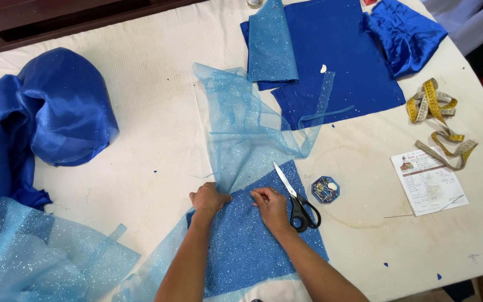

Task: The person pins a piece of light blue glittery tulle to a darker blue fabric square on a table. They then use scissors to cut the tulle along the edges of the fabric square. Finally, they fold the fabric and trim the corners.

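While the glittered blue fabric panel (252, 246) lies flat under both forearms, I note my left hand (208, 198) curled knuckles-up, pinching the pale blue tulle (241, 140) at the panel's upper edge, seemingly to keep the layers aligned. Just beside it, my right hand (272, 207) presses fingers-down on the same edge, holding nothing loose. Touching its far side, black-handled scissors (297, 198) lie with blades closed; a blue pin box (325, 189) sits nearby.

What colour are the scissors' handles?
Black, on the scissors beside the right hand; head view.
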